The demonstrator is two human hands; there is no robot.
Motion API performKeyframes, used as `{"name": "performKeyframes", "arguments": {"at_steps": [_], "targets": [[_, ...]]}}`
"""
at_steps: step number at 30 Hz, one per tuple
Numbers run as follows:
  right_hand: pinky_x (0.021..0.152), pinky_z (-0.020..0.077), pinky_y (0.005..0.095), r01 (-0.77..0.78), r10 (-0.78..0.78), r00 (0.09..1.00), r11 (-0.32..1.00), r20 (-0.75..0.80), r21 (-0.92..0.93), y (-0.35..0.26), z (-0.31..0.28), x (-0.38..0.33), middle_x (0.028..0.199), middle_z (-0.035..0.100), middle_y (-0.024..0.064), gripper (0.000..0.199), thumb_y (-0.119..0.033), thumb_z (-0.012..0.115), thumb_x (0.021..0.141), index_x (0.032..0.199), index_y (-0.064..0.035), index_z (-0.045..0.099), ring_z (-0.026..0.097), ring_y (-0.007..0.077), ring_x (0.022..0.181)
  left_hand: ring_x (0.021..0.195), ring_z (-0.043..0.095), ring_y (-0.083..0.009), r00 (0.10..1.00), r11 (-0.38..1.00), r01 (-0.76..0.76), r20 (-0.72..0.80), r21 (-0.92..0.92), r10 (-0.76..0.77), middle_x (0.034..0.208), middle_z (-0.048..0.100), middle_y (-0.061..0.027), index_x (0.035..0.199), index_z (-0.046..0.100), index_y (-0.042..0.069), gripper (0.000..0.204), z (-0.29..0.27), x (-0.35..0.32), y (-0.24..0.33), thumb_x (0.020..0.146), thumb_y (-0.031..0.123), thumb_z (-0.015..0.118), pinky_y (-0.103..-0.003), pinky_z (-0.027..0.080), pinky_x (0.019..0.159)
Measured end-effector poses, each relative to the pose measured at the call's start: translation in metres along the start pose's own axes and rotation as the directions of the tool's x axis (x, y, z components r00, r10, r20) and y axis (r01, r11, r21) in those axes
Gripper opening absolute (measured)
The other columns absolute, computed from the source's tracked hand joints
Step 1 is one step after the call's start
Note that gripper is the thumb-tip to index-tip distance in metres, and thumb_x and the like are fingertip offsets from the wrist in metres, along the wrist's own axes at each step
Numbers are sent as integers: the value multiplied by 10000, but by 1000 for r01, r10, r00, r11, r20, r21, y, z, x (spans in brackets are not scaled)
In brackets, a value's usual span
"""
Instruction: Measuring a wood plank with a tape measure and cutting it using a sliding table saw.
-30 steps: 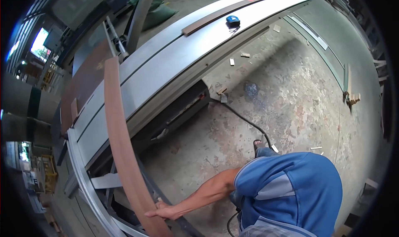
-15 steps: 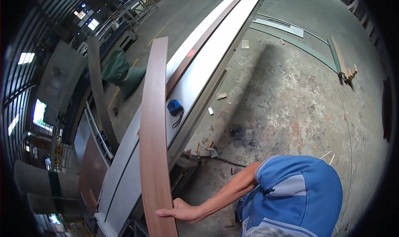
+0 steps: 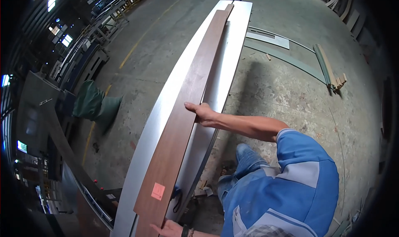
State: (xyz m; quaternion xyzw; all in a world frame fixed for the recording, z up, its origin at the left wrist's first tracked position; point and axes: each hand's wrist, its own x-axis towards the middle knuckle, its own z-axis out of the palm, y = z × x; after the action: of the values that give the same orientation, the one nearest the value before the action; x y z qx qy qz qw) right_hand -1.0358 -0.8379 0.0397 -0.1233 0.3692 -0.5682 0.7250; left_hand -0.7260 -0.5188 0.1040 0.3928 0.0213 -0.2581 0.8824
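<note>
Brown wood plank (image 3: 188,108) lies lengthwise on a long pale metal table (image 3: 235,41), running from near to far. One hand (image 3: 202,113) rests open on the plank's right edge at mid-length; the other hand (image 3: 168,228) clasps its near end at the lower frame. A pink label (image 3: 158,191) marks the near part. Judged by the grip, the plank is being squared up; sliding it calls for both hands together.
</note>
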Motion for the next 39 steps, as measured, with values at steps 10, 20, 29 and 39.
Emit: {"name": "performKeyframes", "arguments": {"at_steps": [10, 20, 29, 39], "targets": [[730, 574, 360, -131, 125, 991, 921, -41, -367, -152, -74, 173, 1086, 627, 184, 576, -490, 551, 941, 1157, 43, 538, 665, 251, 860, 1202, 505, -272, 984, 981, 175, -7, -78, -177, 1271, 556, -136, 1289, 477, 1, 427, 129, 73, -259, 920, 158, 624, -419, 364, 1082], [990, 435, 430, 897, 441, 422, -327, 792, -296, -199, -13, 249, 1254, 566, 233, 651, -423, 725, 799, 1237, 28, 554, 534, 357, 1197, 1043, 618, -269, 841, 375, 542, -488, 752, -236, 1173, 583, -231, 1157, 537, -40, 478, 119, 65, -211, 906, 353, 642, -442, 534, 798], [862, 503, 435, 849, 723, 510, -334, 466, -410, -155, -1, 259, 1074, 636, 155, 852, -367, 864, 514, 1237, -41, 552, 595, 333, 1037, 1151, 511, -397, 916, -431, 308, -143, 848, 374, 1282, 483, -212, 1368, 442, 124, 859, 36, 57, -156, 626, 333, 821, -478, 452, 966], [817, 494, 415, 899, 806, 431, -346, 404, -268, -136, 6, 256, 963, 604, 141, 818, -486, 899, 414, 1040, -31, 632, 585, 325, 921, 886, 565, -184, 798, 829, -92, -457, 552, 393, 997, 575, -64, 1080, 527, 11, 439, 65, -44, -229, 706, 65, 749, -331, 463, 816]]}}
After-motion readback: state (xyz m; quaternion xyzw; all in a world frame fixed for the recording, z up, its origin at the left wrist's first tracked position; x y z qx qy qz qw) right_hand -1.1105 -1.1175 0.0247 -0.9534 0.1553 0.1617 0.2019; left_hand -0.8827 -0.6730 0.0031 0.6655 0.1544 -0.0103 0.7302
